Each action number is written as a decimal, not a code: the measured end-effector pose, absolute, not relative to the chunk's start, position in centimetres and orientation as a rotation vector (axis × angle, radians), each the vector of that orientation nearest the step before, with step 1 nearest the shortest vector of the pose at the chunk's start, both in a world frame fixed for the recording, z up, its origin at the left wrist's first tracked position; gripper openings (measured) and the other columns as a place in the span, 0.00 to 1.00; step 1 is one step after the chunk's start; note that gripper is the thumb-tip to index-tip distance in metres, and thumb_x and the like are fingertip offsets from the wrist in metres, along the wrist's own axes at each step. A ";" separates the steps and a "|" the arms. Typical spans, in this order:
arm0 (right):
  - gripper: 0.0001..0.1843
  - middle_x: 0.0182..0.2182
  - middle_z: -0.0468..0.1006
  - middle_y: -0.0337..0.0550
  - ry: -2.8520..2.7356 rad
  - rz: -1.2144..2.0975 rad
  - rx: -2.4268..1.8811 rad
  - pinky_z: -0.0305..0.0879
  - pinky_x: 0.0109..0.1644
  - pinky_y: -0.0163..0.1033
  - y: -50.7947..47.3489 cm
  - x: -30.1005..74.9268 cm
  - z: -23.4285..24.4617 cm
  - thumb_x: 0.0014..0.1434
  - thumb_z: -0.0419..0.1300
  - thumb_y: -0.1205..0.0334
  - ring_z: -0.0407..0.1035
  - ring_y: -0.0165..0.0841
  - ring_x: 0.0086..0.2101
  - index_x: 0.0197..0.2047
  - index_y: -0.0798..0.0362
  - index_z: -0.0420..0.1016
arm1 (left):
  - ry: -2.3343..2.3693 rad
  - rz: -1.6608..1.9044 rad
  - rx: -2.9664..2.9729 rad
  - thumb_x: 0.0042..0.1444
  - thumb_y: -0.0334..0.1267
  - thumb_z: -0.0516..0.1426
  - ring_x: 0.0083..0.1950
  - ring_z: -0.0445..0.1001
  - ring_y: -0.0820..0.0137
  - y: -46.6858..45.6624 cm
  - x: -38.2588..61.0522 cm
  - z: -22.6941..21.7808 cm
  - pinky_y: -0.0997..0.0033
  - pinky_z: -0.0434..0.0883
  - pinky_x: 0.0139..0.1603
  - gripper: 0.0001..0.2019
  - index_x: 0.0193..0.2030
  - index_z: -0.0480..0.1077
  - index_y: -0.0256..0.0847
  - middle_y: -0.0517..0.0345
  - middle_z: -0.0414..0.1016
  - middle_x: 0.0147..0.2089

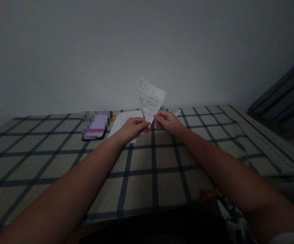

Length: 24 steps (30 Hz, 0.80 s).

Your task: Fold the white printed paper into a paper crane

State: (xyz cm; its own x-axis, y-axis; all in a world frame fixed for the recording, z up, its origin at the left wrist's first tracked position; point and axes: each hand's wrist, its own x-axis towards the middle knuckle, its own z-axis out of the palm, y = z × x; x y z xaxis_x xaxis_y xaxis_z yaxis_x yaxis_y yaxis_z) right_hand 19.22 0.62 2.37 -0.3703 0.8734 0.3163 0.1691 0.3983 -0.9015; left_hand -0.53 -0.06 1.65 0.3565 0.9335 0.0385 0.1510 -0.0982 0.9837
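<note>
A small printed paper slip [150, 98] stands upright above the checked tablecloth [142, 169], held at its lower corner. My left hand [133, 128] pinches that corner from the left, fingers closed. My right hand [167, 121] pinches the same corner from the right, fingers curled. Both forearms reach out from the near edge of the table. Under my left hand lies another white printed sheet [124, 120], flat on the cloth.
A phone [95, 126] with a lit, blurred screen lies left of the sheets. A plain wall [137, 47] rises behind the table. A dark slatted object [286, 95] stands at the far right. A small paper scrap [177, 112] lies behind my right hand.
</note>
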 end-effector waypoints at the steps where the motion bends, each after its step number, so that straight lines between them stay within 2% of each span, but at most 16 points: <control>1: 0.16 0.21 0.70 0.35 -1.794 1.053 -0.909 0.64 0.29 0.33 0.6 19.2 2.4 0.61 0.58 0.50 0.65 0.25 0.23 0.29 0.53 0.67 | 1.024 0.903 1.537 0.49 0.49 0.64 0.24 0.64 0.75 -0.1 -0.5 1.6 0.74 0.56 0.24 0.15 0.27 0.73 0.37 0.59 0.71 0.24; 9: 0.11 0.22 0.73 0.37 -1.827 1.067 -0.896 0.65 0.29 0.33 0.6 19.2 2.1 0.58 0.60 0.55 0.67 0.26 0.24 0.32 0.55 0.71 | 0.987 0.940 1.506 0.50 0.46 0.64 0.24 0.64 0.76 0.3 -0.6 1.2 0.75 0.58 0.25 0.13 0.26 0.74 0.36 0.59 0.72 0.23; 16: 0.13 0.21 0.71 0.35 -1.799 1.008 -0.905 0.64 0.29 0.34 0.6 19.3 2.3 0.60 0.59 0.54 0.66 0.26 0.24 0.30 0.54 0.68 | 0.860 0.944 1.363 0.48 0.42 0.66 0.30 0.71 0.74 0.0 -0.4 1.3 0.73 0.67 0.34 0.11 0.31 0.78 0.35 0.52 0.79 0.31; 24: 0.13 0.21 0.71 0.36 -1.777 0.988 -0.925 0.61 0.28 0.34 0.8 19.3 2.3 0.60 0.59 0.54 0.65 0.26 0.23 0.30 0.54 0.67 | 0.950 0.887 1.517 0.52 0.46 0.64 0.26 0.68 0.76 0.2 -0.6 1.1 0.76 0.62 0.27 0.13 0.32 0.79 0.36 0.53 0.79 0.30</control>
